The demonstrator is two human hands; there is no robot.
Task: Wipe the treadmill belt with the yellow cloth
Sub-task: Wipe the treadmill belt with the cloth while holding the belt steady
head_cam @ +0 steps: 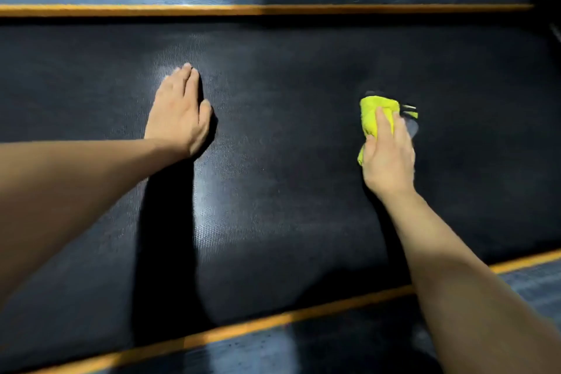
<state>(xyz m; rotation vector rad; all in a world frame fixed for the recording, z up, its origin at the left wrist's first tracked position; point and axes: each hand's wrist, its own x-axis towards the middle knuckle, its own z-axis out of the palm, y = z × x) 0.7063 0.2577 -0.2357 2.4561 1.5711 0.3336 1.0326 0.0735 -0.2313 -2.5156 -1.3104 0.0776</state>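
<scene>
no readable text, labels, numbers, signs

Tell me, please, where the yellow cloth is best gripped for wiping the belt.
Probably from above, at the near half of the bunched yellow cloth, where the right hand grips it: the far end lies on the belt, free to rub.

— what does the person wear on the arms?
— nothing that shows; both forearms are bare from the frame's edge to the wrist, with no sleeve in view.
— and on the hands?
— the left hand [179,112] and the right hand [389,155] are bare, without gloves. no ring, watch or band shows on the fingers or wrists that are visible.
</scene>
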